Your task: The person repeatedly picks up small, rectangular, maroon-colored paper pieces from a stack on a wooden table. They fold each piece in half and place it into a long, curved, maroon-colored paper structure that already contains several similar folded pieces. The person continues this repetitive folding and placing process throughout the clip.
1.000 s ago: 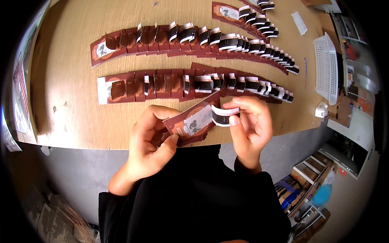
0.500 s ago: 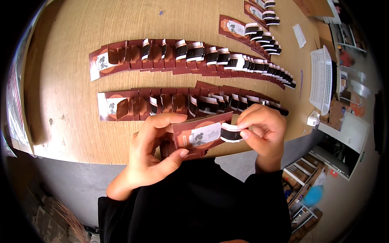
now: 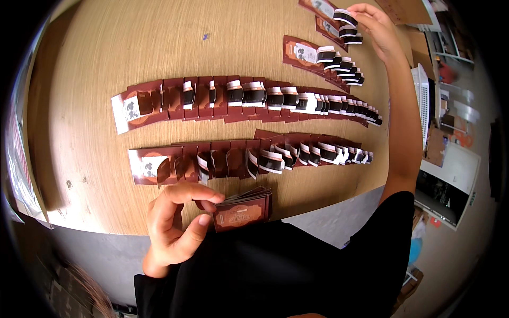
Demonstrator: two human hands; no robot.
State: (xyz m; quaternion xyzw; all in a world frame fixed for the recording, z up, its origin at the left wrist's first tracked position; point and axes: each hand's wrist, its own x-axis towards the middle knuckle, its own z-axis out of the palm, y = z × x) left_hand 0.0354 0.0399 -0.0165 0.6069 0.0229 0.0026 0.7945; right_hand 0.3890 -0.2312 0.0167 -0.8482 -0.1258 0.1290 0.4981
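My right hand (image 3: 374, 26) reaches to the far right of the table and pinches the black-and-white paper tab of a brown card (image 3: 317, 6). That card lies over another tabbed card (image 3: 327, 29) in a small overlapping group. My left hand (image 3: 177, 220) is near the front edge, thumb and index finger apart. Some of its fingers touch the left end of a stack of brown cards (image 3: 241, 216); their tips are partly hidden. Two long rows of overlapping brown cards, the upper row (image 3: 175, 95) and the lower row (image 3: 185, 153), run across the table with curled tabs standing up.
Another short fan of tabbed cards (image 3: 299, 52) lies below my right hand. A white perforated basket (image 3: 422, 100) stands at the right edge, partly behind my right forearm. A cardboard box (image 3: 405, 10) is at the far right corner. A small blue scrap (image 3: 205, 37) lies on the wooden table (image 3: 106, 53).
My right hand has carried the tabbed card from my left hand to the far right group. The left hand has loosened and shifted slightly left and down. The view has shifted a little.
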